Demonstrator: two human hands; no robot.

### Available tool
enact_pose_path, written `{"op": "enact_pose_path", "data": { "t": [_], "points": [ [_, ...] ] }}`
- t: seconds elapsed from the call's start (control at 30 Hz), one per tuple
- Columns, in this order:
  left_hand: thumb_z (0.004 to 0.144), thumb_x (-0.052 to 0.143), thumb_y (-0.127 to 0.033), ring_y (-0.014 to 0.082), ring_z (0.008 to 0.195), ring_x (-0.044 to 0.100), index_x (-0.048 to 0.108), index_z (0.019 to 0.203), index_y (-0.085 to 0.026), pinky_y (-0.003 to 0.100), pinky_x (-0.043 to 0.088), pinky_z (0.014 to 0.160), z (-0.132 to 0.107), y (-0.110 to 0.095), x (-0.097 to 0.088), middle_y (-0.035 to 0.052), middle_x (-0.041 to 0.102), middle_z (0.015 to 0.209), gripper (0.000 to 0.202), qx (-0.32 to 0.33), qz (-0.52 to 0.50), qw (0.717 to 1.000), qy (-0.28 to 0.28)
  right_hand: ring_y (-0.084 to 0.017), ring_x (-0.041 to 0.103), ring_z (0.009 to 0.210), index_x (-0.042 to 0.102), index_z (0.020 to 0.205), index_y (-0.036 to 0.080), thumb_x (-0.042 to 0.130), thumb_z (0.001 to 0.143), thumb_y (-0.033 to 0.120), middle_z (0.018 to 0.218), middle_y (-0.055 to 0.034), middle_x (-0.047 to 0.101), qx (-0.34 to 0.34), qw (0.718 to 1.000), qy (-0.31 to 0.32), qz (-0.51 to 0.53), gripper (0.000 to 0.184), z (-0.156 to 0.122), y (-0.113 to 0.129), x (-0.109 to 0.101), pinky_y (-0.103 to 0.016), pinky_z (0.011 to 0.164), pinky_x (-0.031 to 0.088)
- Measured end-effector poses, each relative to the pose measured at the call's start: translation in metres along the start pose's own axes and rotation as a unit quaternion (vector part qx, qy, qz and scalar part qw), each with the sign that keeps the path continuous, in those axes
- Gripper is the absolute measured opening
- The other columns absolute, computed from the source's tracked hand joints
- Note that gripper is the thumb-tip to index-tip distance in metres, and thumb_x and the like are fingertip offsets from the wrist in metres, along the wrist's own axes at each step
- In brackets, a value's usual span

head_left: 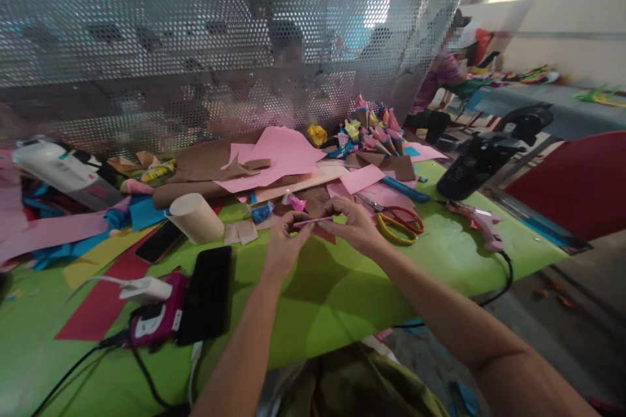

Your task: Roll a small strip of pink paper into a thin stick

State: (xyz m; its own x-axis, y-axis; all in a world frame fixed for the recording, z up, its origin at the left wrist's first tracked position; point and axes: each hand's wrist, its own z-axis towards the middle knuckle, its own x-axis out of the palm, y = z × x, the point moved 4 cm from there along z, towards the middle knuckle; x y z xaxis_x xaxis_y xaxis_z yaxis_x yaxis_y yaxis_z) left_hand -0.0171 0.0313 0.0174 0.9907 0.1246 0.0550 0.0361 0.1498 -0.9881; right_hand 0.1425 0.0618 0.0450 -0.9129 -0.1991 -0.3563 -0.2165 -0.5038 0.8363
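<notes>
A thin pink strip of paper (313, 221), seen nearly edge-on, is held level between my two hands over the green table. My left hand (286, 238) pinches its left end, and the fingers of my right hand (351, 223) are closed on the other end. Just right of my right hand lie scissors (400, 227) with red and yellow handles. Small wrapped pieces, one blue (263, 211) and one pink (295, 201), rest beyond my left hand. Pink paper sheets (281, 159) and brown paper (195, 159) are heaped behind them.
A cardboard tube (196, 218), a black phone (208, 293) and a magenta power strip (155, 316) stand or lie on the left. Folded paper flowers (376, 130) are piled at the back. Rightward are a pink glue gun (482, 225) and a black bottle (479, 163). Another person (433, 88) sits beyond.
</notes>
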Motion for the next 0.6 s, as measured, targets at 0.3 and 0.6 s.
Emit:
{"op": "enact_pose_path", "data": {
  "t": [0.3,0.6],
  "points": [
    [0.067,0.074,-0.027,0.0133,0.068,0.056,0.069,0.076,-0.018,0.024,0.044,0.064,0.0005,0.0007,-0.0011,0.0003,0.065,0.071,0.014,0.005,0.009,1.0,-0.006,-0.018,0.057,0.074,0.065,0.073,0.02,0.068,0.074,0.025,0.075,-0.0017,0.066,0.004,1.0,-0.012,0.002,0.005,0.0003,-0.0013,-0.0006,-0.031,0.07,0.043],
    [0.065,0.076,-0.029,0.0135,0.067,0.058,0.07,0.075,-0.018,0.023,0.046,0.063,0.0007,0.0014,-0.0012,0.0007,0.067,0.07,0.016,-0.006,0.0,1.0,-0.013,-0.018,0.058,0.074,0.065,0.074,0.02,0.069,0.076,0.028,0.076,-0.0016,0.066,0.003,1.0,-0.01,0.003,0.008,0.0004,-0.0019,-0.0022,-0.031,0.07,0.043]
  ]
}}
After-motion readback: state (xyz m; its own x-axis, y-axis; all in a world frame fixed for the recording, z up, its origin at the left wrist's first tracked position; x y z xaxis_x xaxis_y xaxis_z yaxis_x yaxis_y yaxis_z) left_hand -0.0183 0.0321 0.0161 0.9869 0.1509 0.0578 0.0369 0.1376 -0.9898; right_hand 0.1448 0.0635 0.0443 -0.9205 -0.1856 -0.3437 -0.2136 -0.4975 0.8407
